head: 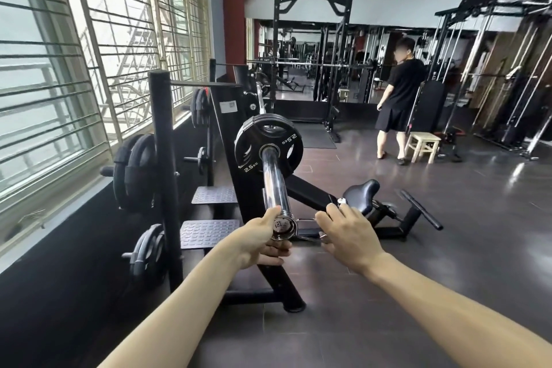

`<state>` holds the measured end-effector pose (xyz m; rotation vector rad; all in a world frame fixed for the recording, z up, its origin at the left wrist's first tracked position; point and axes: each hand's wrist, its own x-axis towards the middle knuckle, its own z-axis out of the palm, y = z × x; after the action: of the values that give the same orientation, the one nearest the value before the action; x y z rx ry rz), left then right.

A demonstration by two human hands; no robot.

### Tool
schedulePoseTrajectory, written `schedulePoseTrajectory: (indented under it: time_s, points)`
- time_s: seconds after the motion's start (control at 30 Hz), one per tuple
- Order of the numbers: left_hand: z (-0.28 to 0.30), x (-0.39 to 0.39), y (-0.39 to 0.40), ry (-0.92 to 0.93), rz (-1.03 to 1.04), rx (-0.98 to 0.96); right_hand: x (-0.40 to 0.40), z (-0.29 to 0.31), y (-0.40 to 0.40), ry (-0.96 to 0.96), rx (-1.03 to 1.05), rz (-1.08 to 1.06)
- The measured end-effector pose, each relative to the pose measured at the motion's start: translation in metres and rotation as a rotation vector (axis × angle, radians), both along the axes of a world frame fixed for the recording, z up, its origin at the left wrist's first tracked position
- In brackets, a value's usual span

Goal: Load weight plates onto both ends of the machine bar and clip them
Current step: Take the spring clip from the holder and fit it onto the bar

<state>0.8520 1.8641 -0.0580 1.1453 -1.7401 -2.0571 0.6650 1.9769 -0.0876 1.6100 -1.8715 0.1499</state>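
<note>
The chrome bar sleeve (pixel 273 176) points toward me. Black 2.5 kg plates (pixel 268 145) sit pushed to its far end. A metal spring clip (pixel 301 228) is at the sleeve's near tip, its coil around the end and its wire handles sticking out to the right. My left hand (pixel 260 237) wraps the sleeve's tip from the left, thumb on top and fingers underneath. My right hand (pixel 348 233) is closed over the clip's handles; the fingertips are hidden behind them.
A black plate tree (pixel 165 176) with large plates (pixel 134 173) and small plates (pixel 148 249) stands at the left by the window. The machine's seat (pixel 361 196) and frame lie below the bar. A person in black (pixel 400 104) stands beside a wooden stool (pixel 424 145).
</note>
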Motion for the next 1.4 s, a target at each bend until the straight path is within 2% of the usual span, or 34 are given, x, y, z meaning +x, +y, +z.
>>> schedulePoseTrajectory:
  time_s: [0.17,0.33,0.4,0.43,0.5,0.57,0.63,0.67,0.73,0.9,1.07,1.17,1.23,1.4]
  points:
    - [-0.004,-0.011,-0.006,0.024,0.054,-0.099,-0.004,-0.004,-0.013,0.054,-0.131,-0.015]
    - [0.001,-0.011,-0.015,0.013,0.008,-0.073,-0.006,-0.005,-0.023,0.027,-0.056,-0.025]
    - [0.002,-0.01,-0.017,-0.014,-0.008,-0.06,-0.008,-0.004,-0.013,-0.076,0.0,0.036]
    - [0.003,-0.01,-0.017,-0.025,-0.014,-0.044,-0.005,0.002,-0.007,-0.231,0.003,0.086]
    - [0.01,-0.01,-0.019,-0.048,-0.032,0.0,0.001,0.023,-0.006,-0.769,-0.096,0.065]
    - [0.019,-0.012,-0.019,-0.105,-0.052,-0.002,-0.007,0.04,-0.021,-1.365,-0.251,-0.195]
    - [0.024,-0.016,-0.018,-0.165,-0.05,-0.054,-0.023,0.05,-0.034,-1.889,-0.074,-0.464]
    - [0.024,-0.017,-0.018,-0.19,-0.045,-0.087,-0.028,0.051,-0.036,-2.051,0.067,-0.523]
    - [0.02,-0.019,-0.017,-0.208,-0.031,-0.138,-0.036,0.051,-0.038,-2.195,0.273,-0.51]
    - [0.013,-0.016,-0.018,-0.123,-0.006,-0.134,-0.049,0.049,-0.029,-2.228,0.572,-0.35]
    - [0.012,-0.016,-0.017,-0.072,-0.003,-0.152,-0.051,0.04,-0.034,-2.018,0.569,-0.394]
    - [0.011,-0.015,-0.018,-0.082,-0.005,-0.161,-0.043,0.037,-0.036,-1.956,0.491,-0.432]
    - [0.014,-0.014,-0.02,-0.135,-0.053,-0.194,-0.04,0.033,-0.037,-1.932,0.444,-0.454]
    - [0.035,-0.012,-0.034,-0.439,-0.204,-0.259,-0.04,0.029,-0.042,-1.966,0.34,-0.47]
